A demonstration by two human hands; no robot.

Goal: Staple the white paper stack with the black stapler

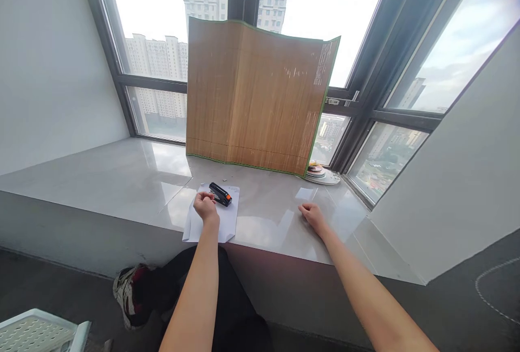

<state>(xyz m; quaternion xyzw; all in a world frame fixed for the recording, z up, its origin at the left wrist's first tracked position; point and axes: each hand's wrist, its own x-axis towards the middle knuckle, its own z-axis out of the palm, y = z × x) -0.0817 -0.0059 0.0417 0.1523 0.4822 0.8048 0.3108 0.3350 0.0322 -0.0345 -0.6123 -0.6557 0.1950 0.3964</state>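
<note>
My left hand (206, 206) is curled into a fist over sheets of white paper (227, 222) on the sill. Right beside its knuckles lies a black stapler (220, 194) with an orange end; I cannot tell whether the fingers touch it. The stapler rests slantwise on the upper part of the paper. Farther right, my right hand (312, 215) is also closed and rests on the bare sill, apart from the paper. Nothing shows in either fist.
The glossy grey window sill (260, 200) runs across the view. A brown bamboo mat (260, 97) with green edging leans against the window. Several stacked plates (323, 175) sit behind its right end. A white perforated chair (36, 333) stands at lower left.
</note>
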